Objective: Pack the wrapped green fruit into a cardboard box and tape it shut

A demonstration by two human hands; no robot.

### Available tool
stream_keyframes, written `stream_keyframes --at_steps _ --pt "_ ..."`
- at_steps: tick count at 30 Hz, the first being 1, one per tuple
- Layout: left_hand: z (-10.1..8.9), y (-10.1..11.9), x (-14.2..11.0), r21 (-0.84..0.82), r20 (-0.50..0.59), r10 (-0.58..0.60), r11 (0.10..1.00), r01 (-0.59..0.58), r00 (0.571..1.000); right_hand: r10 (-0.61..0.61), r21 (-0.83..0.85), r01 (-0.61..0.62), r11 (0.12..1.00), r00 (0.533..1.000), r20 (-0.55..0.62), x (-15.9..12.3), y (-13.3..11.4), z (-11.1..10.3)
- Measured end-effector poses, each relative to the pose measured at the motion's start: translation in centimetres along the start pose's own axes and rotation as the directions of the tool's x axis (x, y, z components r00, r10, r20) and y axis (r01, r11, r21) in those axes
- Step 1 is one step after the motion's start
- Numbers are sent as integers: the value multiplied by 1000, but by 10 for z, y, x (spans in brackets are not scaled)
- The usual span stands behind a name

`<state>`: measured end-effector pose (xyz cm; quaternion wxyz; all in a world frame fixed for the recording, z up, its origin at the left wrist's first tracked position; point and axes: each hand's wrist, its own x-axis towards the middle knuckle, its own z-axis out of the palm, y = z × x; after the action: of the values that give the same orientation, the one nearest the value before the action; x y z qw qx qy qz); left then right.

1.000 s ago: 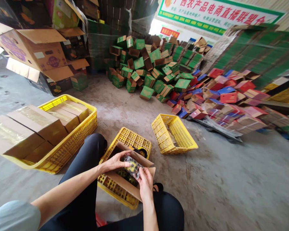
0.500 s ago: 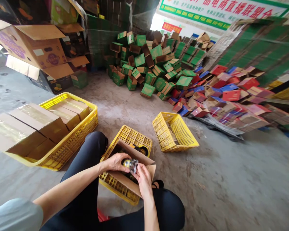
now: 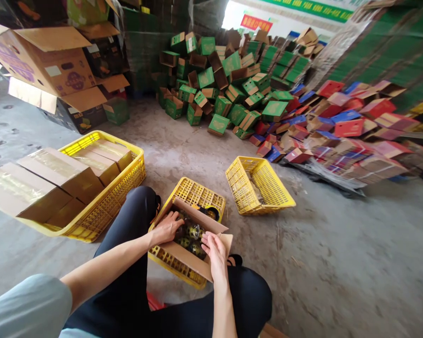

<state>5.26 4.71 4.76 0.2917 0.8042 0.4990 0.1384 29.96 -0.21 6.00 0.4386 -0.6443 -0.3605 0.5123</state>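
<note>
Between my legs, an open cardboard box [image 3: 188,258] rests on an upturned yellow crate [image 3: 199,194]. Inside it lie several dark green and yellowish round pieces, apparently fruit [image 3: 195,231], in clear shiny wrapping. My left hand [image 3: 168,227] reaches over the box's left end, its fingers apart and bent down by the wrapped pieces; the fingertips are partly hidden. On the other side, my right hand [image 3: 215,251] hovers at the box's right end, fingers stretched out and holding nothing. A black and yellow tape dispenser [image 3: 211,212] lies on the crate behind the box.
At left stands a long yellow crate [image 3: 127,173] packed with taped cartons [image 3: 61,171]. Another yellow crate [image 3: 262,185] sits tilted at right. Farther back are heaps of green boxes [image 3: 218,123] and red and blue boxes [image 3: 348,127], with large open cartons [image 3: 61,70] at far left.
The wrapped piece that both hands held above the box is out of them. My left hand has moved left and down into the box; my right has drawn right and opened.
</note>
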Motion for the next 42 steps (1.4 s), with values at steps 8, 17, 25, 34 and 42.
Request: stream_keyframes --at_steps 8,17,25,34,42 --pt "4 -2 7 -91 -38 91 991 -94 995 52 -524 51 850 982 181 4 0 6" --pt "24 -10 14 -214 127 83 975 -54 988 132 -704 52 708 970 203 12 3 20" --pt "29 -9 15 -282 146 75 959 -31 987 -66 -535 135 834 987 147 3 -6 25" --pt "-1 9 15 -649 201 143 760 23 969 -138 -90 128 988 984 -111 -1 -22 -4" --pt "-14 22 16 -891 136 58 444 96 989 -92 252 88 964 996 6 -14 -39 2"
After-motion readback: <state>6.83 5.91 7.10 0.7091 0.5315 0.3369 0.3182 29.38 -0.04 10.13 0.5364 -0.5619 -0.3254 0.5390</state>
